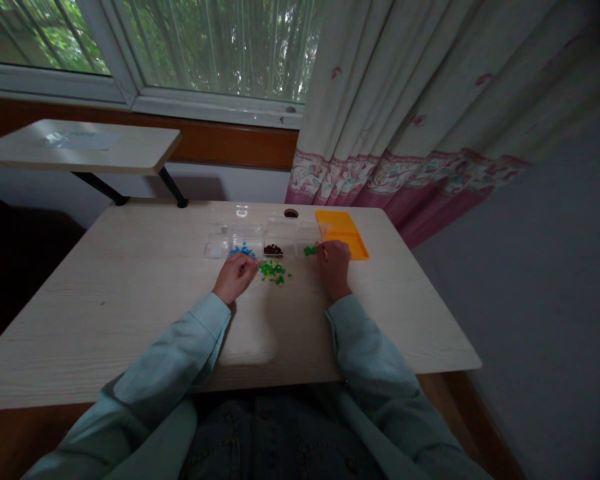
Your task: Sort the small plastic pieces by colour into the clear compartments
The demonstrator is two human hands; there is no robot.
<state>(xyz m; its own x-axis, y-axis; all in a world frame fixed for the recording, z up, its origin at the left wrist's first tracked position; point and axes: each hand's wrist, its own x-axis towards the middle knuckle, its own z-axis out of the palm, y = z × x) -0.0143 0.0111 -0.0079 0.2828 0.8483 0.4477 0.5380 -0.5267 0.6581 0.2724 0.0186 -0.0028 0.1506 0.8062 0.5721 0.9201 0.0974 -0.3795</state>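
My left hand [235, 277] rests on the table at the left edge of a loose pile of small green and yellow beads [273, 271]. Its thumb and fingers are pinched together; whatever they hold is too small to name. At the right end of a clear divided plastic box [217, 253], my right hand [335, 267] is closed in a pinch next to the compartment with green beads [310, 251]. What lies in that pinch cannot be made out. Blue beads [243, 250] and dark brown beads [273, 250] fill other compartments of the box.
An orange tray [347, 230] lies behind my right hand. Behind the box, the pale wooden table [145, 280] has a round cable hole [291, 213]. A raised shelf [125, 143] stands at the back left, and a curtain [360, 133] hangs at the back right.
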